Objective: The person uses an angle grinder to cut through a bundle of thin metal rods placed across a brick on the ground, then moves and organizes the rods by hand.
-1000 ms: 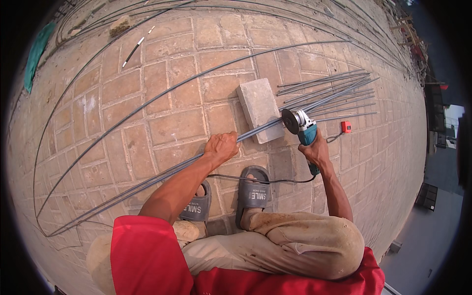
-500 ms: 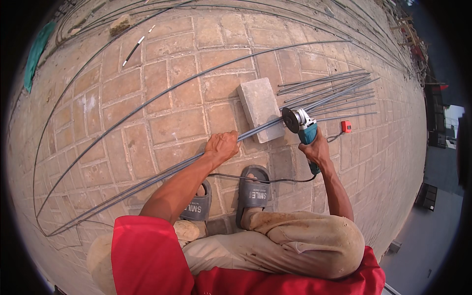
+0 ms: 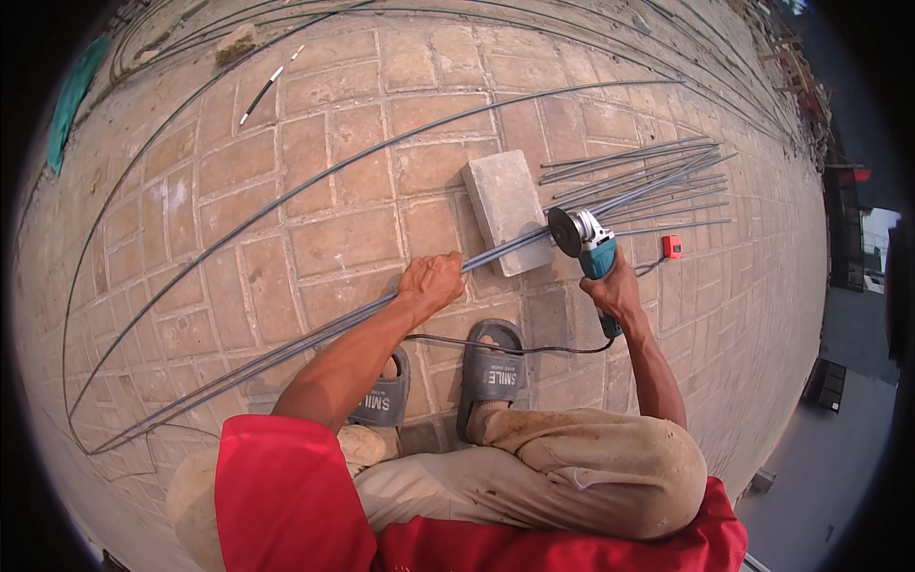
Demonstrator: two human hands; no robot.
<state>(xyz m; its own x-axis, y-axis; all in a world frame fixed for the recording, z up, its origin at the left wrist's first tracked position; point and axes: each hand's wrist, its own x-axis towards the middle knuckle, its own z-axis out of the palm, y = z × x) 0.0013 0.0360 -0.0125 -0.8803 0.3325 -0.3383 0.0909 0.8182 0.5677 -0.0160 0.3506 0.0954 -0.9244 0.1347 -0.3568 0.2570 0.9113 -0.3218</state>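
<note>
My left hand point(image 3: 432, 286) is wrapped round a few long grey metal rods point(image 3: 334, 327), just left of a pale concrete block point(image 3: 507, 205). The rods lie across the block's near end and run on to the right. In my right hand point(image 3: 613, 286) is a teal angle grinder point(image 3: 598, 259), gripped by its body. Its dark disc point(image 3: 564, 232) stands at the rods, just past the block's right edge; whether it touches them I cannot tell. A black cord point(image 3: 515, 351) leads left from the grinder's tail, past my sandals.
Several shorter cut rods point(image 3: 658, 176) lie to the right of the block. A red tape measure point(image 3: 672, 247) sits on the brick paving beyond them. One long rod point(image 3: 381, 146) curves across the ground, and a black-and-white stick point(image 3: 261, 95) lies far left. My sandal point(image 3: 491, 372) is near the block.
Almost nothing differs. Both hands, the rods and the grinder keep their places, with only a very slight shift of the whole view.
</note>
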